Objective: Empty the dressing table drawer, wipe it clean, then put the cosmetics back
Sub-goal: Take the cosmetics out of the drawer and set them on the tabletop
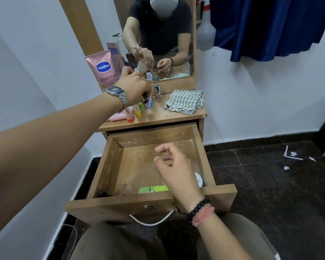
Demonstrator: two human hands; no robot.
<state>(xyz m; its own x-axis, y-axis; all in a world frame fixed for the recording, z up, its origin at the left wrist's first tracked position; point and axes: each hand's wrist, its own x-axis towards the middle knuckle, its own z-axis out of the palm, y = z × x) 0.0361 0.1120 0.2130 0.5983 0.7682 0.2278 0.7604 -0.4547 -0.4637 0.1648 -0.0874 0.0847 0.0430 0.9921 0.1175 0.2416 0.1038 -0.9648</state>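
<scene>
My bedroom, probably: wooden dressing table [178,114] with mirror [163,34], cosmetics by mirror's foot, blue curtain [270,25].

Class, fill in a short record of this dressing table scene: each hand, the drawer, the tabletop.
left hand: grips a small bottle on the tabletop
right hand: over the drawer, fingers loosely curled, holding nothing
drawer: open; green packet, white jar, dark item inside
tabletop: small bottles, checked cloth

Left wrist: silver digital watch [115,93]. Right wrist: black bead bracelet [198,208], pink thread band [204,215]. Olive trousers [120,243].
</scene>
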